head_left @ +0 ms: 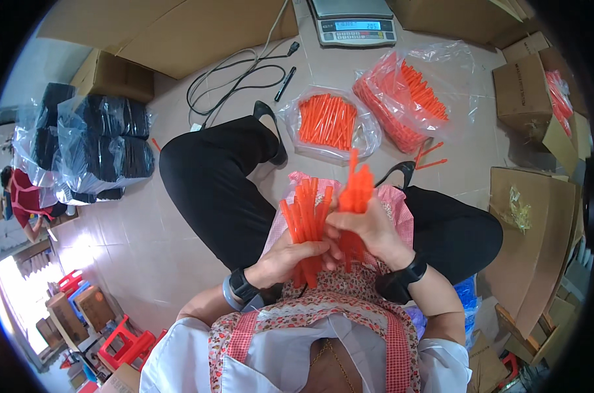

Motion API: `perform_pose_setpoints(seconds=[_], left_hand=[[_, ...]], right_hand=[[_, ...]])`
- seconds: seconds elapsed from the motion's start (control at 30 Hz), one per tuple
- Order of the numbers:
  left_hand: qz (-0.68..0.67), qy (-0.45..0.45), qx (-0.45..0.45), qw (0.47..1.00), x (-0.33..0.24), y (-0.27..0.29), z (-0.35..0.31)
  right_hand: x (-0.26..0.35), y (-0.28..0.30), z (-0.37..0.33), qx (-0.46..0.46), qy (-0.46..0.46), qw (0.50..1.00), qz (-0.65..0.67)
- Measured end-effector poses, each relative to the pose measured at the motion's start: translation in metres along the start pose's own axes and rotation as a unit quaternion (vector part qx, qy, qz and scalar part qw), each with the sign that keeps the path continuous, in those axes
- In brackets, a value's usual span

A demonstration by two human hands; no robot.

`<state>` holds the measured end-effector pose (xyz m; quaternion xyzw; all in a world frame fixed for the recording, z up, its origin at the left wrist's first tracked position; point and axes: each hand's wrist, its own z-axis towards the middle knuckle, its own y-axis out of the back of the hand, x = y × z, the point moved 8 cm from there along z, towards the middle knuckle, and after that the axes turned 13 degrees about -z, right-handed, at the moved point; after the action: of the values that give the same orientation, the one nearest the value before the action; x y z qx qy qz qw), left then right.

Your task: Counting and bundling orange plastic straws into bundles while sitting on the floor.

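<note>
Pale tiled floor (146, 249) carries everything. Just ahead of the hands, an open clear bag of orange sticks (327, 121) lies flat on the tiles. Ahead and to the right of them, a larger clear bag of orange sticks (402, 98), with a few loose orange sticks (431, 157) beside it. Farther ahead, a digital scale (353, 21) sits on the floor; a black cable (234, 78) loops ahead-left, with a black marker pen (284, 84) near it. Well off to the left, bags of black pieces (90, 141) stacked up. Cardboard boxes (526, 98) stand to the right and far ahead.
</note>
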<state>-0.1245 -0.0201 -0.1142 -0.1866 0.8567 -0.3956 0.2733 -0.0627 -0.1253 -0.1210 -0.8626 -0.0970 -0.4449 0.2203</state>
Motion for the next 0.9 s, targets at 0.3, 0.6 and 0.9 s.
perform_pose_setpoints(seconds=[0.3,0.6,0.9], left_hand=[[0.014,0.017,0.002,1.000,0.005,0.000,0.002],[-0.029,0.052,0.003,0.998,0.007,-0.008,0.003],[0.006,-0.021,-0.030,0.999,-0.004,0.007,0.004]], right_hand=[[-0.007,-0.007,0.001,0.028,-0.017,0.998,0.051],[0.004,0.002,-0.003,-0.064,0.063,0.995,0.036],[0.033,0.070,-0.005,-0.167,0.121,0.973,0.105]])
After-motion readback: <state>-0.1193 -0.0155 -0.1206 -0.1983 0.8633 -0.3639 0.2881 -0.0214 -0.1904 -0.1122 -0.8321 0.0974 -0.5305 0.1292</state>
